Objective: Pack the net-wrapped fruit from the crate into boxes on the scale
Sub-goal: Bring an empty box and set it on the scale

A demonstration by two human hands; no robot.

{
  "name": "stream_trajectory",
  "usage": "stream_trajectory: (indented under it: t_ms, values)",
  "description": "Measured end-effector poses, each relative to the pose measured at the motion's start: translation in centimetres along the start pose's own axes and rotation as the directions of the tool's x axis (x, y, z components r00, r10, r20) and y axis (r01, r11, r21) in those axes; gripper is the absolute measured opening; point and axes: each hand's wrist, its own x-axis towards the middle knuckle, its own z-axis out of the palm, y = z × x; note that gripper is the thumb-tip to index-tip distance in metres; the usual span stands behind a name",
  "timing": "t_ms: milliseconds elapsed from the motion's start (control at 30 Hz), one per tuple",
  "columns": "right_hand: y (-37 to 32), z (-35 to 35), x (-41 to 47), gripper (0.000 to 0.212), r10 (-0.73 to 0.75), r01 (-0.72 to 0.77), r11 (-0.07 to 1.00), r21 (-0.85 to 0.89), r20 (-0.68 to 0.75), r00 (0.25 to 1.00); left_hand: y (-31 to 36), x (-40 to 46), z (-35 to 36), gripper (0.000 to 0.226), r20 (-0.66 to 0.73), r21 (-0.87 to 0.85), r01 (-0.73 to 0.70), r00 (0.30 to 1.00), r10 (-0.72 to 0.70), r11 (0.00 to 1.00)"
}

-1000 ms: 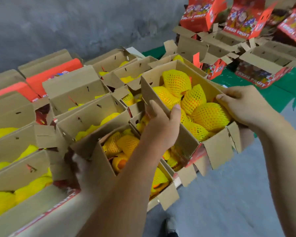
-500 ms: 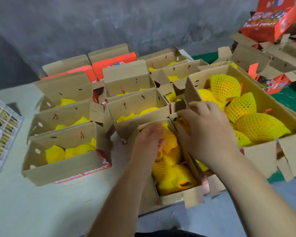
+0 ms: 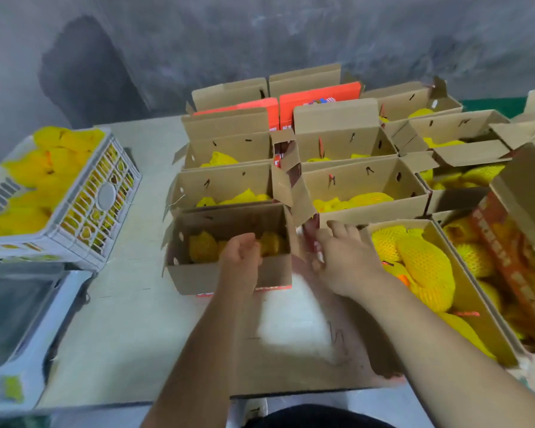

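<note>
Net-wrapped fruit (image 3: 426, 261) lies heaped in the wide open carton (image 3: 476, 319) at near right, and more of it fills the grey plastic crate (image 3: 84, 217) at near left, which sits on what looks like a scale (image 3: 28, 319); the display is too blurred to read.

Nearest: bare table (image 3: 121, 304), with a flat sheet of cardboard (image 3: 291, 350) under the forearms.

Left hand (image 3: 240, 261) hooks over the front wall of the near small box (image 3: 229, 273), fingers curled over its rim, gripping it. A few netted pieces sit low inside; the box looks only part full.

Right hand (image 3: 343, 261) reaches into the gap between that box and the wide carton, fingers loosely spread, nothing visibly held. Motion blur here; contact with the carton's edge cannot be told for certain.

Beyond: two rows of open boxes (image 3: 359, 186), each showing yellow netting near the rim. Further back, more boxes and two red lids (image 3: 318, 100).

Judgement: well along. Most boxes hold fruit, none closed. Left to do: empty the crate, top up the near box, weigh, fold the flaps.
</note>
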Motion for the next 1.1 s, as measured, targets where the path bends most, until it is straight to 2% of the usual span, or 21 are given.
stream_trajectory:
  t_ms: [100, 167, 200, 233, 267, 333, 400, 500, 600, 733, 833, 900, 1000, 1100]
  values:
    - [-2.9, 2.6, 3.2, 0.073, 0.052, -0.065, 0.980, 0.189, 0.074, 0.996, -0.6, 4.2, -5.5, 0.032, -0.119, 0.296, -0.143, 0.976, 0.185, 0.945]
    - [-4.7, 4.6, 5.2, 0.078, 0.089, -0.134, 0.901, 0.413, 0.127, 0.988, -1.6, 7.2, -9.2, 0.046, -0.198, 0.568, -0.102, 0.946, 0.256, 0.817]
    - [-5.4, 5.8, 5.9, 0.076, 0.121, -0.184, 0.837, 0.516, 0.153, 0.981, -2.4, 8.6, -11.0, 0.053, -0.189, 0.639, -0.049, 0.957, 0.218, 0.767]
    - [-6.0, 6.9, 6.5, 0.072, 0.168, -0.236, 0.785, 0.572, 0.171, 0.971, -3.3, 9.7, -12.6, 0.057, -0.156, 0.636, 0.009, 0.981, 0.117, 0.772]
    - [-6.3, 8.1, 6.8, 0.066, 0.218, -0.273, 0.757, 0.594, 0.164, 0.962, -4.3, 10.5, -13.7, 0.056, -0.104, 0.570, 0.077, 0.994, -0.020, 0.818]
    - [-6.1, 9.5, 6.8, 0.062, 0.293, -0.297, 0.733, 0.612, 0.110, 0.950, -5.9, 10.6, -14.9, 0.045, 0.009, 0.354, 0.200, 0.976, -0.217, 0.914]
    - [-5.7, 10.1, 6.4, 0.069, 0.297, -0.262, 0.732, 0.629, 0.051, 0.953, -6.9, 10.0, -14.9, 0.038, 0.039, 0.225, 0.170, 0.982, -0.183, 0.959]
    - [-5.6, 10.4, 5.1, 0.074, 0.242, -0.181, 0.644, 0.743, 0.027, 0.970, -7.2, 9.4, -14.7, 0.039, 0.031, 0.196, 0.070, 0.997, -0.077, 0.978]
    - [-5.9, 10.6, 4.0, 0.066, 0.263, -0.183, 0.668, 0.721, 0.002, 0.965, -8.0, 9.0, -15.1, 0.039, 0.052, 0.224, 0.067, 0.995, -0.081, 0.972]
    - [-5.3, 10.9, 1.2, 0.052, 0.259, -0.290, 0.568, 0.771, 0.167, 0.951, -10.1, 6.1, -16.4, 0.049, 0.131, 0.195, 0.050, 0.988, -0.076, 0.980]
    - [-5.5, 12.2, -2.5, 0.030, 0.335, -0.337, 0.493, 0.802, 0.183, 0.924, -12.4, 1.4, -17.7, 0.072, 0.182, 0.149, 0.012, 0.982, -0.040, 0.989]
    - [-5.9, 13.1, -4.3, 0.026, 0.355, -0.360, 0.542, 0.759, 0.181, 0.917, -13.5, -2.3, -18.8, 0.081, 0.125, 0.159, 0.062, 0.989, -0.082, 0.985]
    - [-6.9, 13.4, -5.8, 0.021, 0.285, -0.360, 0.685, 0.634, 0.222, 0.932, -14.4, -7.0, -20.6, 0.055, 0.045, 0.106, 0.090, 0.994, -0.095, 0.990]
    - [-8.6, 13.6, -7.3, 0.015, 0.236, -0.320, 0.797, 0.512, 0.223, 0.946, -14.4, -9.7, -22.9, 0.040, -0.070, 0.107, 0.148, 0.987, -0.141, 0.983]
